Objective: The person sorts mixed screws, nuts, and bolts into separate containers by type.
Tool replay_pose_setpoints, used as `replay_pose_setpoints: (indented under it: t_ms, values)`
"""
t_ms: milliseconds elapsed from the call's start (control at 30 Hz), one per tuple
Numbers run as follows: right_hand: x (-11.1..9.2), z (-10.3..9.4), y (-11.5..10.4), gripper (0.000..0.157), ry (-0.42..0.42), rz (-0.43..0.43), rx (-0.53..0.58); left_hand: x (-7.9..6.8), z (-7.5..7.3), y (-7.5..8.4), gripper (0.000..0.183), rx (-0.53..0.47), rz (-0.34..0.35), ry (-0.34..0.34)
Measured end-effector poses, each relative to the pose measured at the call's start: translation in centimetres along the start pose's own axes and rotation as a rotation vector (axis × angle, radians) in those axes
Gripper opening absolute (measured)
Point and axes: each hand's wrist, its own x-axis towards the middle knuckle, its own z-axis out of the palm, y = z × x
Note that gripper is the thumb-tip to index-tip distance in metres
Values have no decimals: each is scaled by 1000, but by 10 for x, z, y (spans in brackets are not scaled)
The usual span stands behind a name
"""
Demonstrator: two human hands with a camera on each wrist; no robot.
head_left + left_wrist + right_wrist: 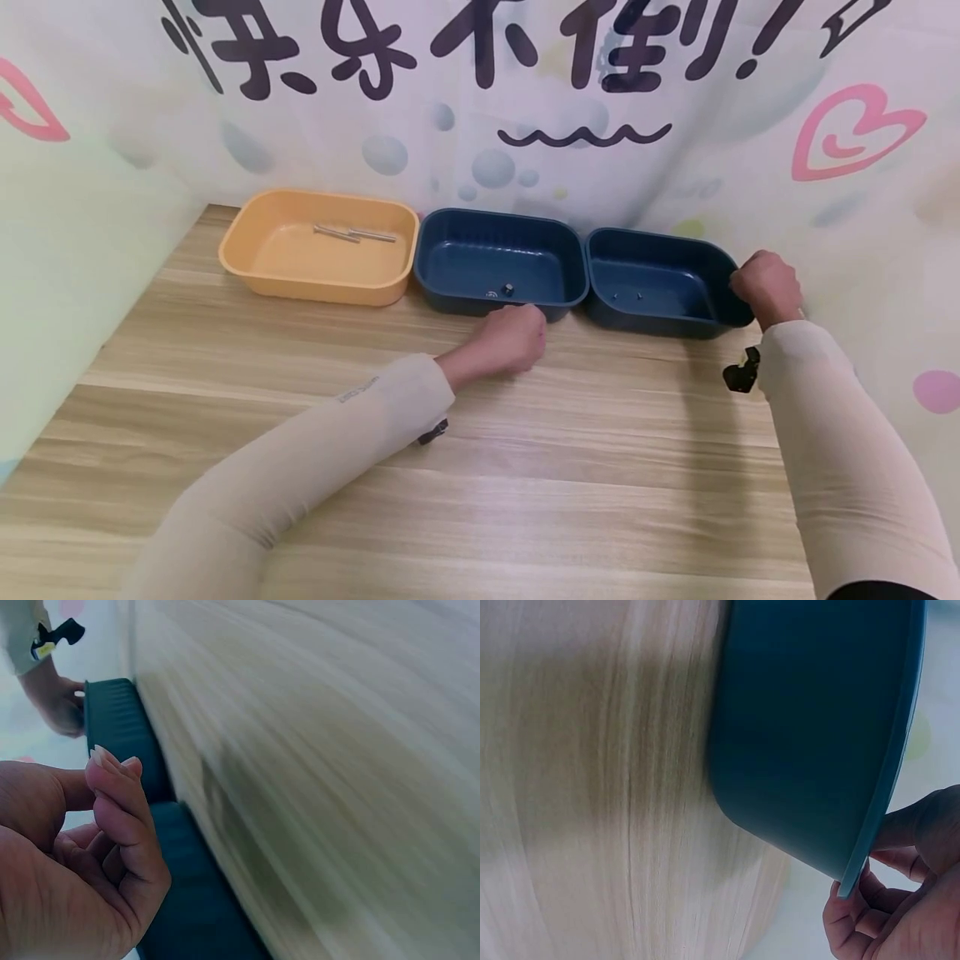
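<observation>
Two dark blue plastic trays stand side by side against the wall. My right hand [768, 287] pinches the rim at the right end of the right blue tray [663, 321]. In the right wrist view, thumb and fingers [840, 922] lie on either side of that rim. Just in front of the middle blue tray [457, 302] is my left hand [510, 340], its fingers curled and thumb against them. Nothing shows in its grasp in the left wrist view. The middle tray holds a small metal nut [507, 289]; small screws [639, 296] lie in the right one.
A yellow-orange tray [322, 290] at the left holds two long metal bolts [371, 236]. The wood-grain table [525, 500] ends at a printed cloth wall [337, 158] behind the trays, and light cloth also bounds both sides.
</observation>
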Motion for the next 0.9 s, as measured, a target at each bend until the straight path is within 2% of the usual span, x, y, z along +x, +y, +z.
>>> replay_pose_setpoints:
  t_ms: [200, 400, 600, 733, 900]
  values:
    - [0, 1, 0, 35, 2, -7, 1, 4, -1, 17, 36, 29, 31, 16]
    - [-1, 0, -1, 36, 2, -6, 0, 9, -6, 29, 43, 28, 32, 51]
    - [-2, 2, 0, 37, -10, -2, 0, 13, -9, 42, 43, 7, 45, 36]
    - [-2, 3, 1, 41, -18, 0, 16, 18, -11, 51, 40, -6, 31, 26]
    - [-2, 1, -1, 38, -9, -4, 10, 27, -15, 60, 41, -11, 2, 53]
